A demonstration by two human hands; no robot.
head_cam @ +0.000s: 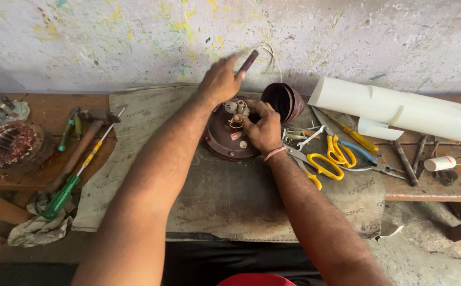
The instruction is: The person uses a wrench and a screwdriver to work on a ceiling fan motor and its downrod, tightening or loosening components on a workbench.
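A round maroon fan motor housing (225, 143) lies on a grey cloth mat (230, 196) on the bench. My left hand (221, 80) is raised above it, shut on a dark maroon rod-shaped piece (248, 61) that is blurred. My right hand (262, 128) rests on the housing, its fingers pinching small white parts and wires (237, 110) at its middle. A maroon cup-shaped cover (284, 101) lies on its side just behind my right hand. White wires (272, 55) rise toward the wall.
Yellow-handled scissors (328, 159), pliers and a yellow screwdriver (357, 137) lie right of the housing. White fan blades (400, 108) lie at the back right. On the left are a hammer (77, 151), green-handled screwdrivers (61, 196), a copper-wound stator (8, 143) and a rag (37, 230).
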